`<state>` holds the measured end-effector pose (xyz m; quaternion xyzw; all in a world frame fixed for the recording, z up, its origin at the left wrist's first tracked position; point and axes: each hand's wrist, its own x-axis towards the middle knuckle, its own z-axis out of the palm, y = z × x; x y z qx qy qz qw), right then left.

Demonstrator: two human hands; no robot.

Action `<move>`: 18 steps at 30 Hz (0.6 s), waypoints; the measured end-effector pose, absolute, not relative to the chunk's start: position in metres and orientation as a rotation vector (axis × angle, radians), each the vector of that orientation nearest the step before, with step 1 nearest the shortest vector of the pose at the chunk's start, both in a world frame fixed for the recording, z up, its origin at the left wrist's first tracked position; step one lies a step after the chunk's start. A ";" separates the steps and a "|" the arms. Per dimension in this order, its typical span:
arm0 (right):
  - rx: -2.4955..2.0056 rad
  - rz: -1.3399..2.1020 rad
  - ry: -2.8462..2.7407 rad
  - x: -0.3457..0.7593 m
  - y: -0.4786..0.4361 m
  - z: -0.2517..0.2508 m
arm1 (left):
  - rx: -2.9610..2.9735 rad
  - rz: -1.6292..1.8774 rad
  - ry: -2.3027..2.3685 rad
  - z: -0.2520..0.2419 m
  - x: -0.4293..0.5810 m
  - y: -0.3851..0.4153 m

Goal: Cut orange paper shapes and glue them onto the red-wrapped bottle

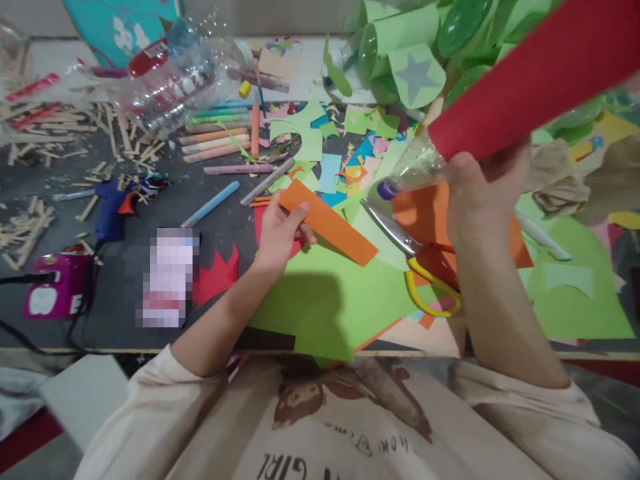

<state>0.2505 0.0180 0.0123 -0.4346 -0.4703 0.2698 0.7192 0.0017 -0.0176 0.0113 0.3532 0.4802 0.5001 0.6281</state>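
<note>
My left hand (279, 230) pinches one end of an orange paper strip (333, 223) just above the table, over sheets of green paper (320, 300). My right hand (483, 193) is raised and wrapped around a clear plastic bottle (413, 167) that has red paper (530, 80) rolled around its body; the bottle's purple cap (386, 190) points down and left. Scissors with yellow handles (425, 267) lie on the paper below my right hand.
Coloured paper scraps (340, 160), crayons and markers (220, 140) and an empty plastic bottle (180, 80) crowd the back of the dark table. A blue glue gun (107, 210), wooden sticks (30, 227) and a purple box (55, 287) sit at the left. Green paper rolls (410, 40) stand at the back right.
</note>
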 end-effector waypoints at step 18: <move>-0.962 1.349 -0.550 0.215 -0.036 0.009 | 1.076 1.398 1.152 -0.019 0.003 -0.034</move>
